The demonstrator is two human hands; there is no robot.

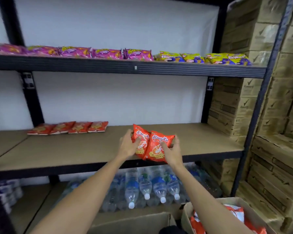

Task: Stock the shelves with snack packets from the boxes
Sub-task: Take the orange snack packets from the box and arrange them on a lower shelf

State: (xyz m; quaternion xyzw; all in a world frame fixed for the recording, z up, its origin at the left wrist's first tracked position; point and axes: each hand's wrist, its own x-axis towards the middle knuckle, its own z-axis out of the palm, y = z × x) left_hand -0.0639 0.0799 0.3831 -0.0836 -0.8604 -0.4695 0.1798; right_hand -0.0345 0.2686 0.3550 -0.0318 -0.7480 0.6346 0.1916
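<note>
— Two red packets are being gripped, one per hand?

— Yes. The left packet [141, 150] is held by the left hand [128, 146], with the thumb laid across its front and the other fingers curled behind it. The right packet [156, 149] is gripped likewise by the right hand [173, 152], with fingertips wrapped round its right edge.

— How are they placed between the fingers?

— Side by side, touching and tilted, they are enclosed between the two sets of fingers over the front of the middle shelf [201, 141]. Whether the board is touched cannot be told.

— What is seen beyond the fingertips?

— Well to the left of the left fingers, a row of four red packets [68, 128] is laid at the back of the same board. Above the fingers, pink packets [74, 52] and yellow-and-blue packets [201, 58] are lined up. Below the wrists, water bottles [150, 186] are stacked. Nearer than the right hand, an open box [186, 215] is seen, with more packets inside.
</note>
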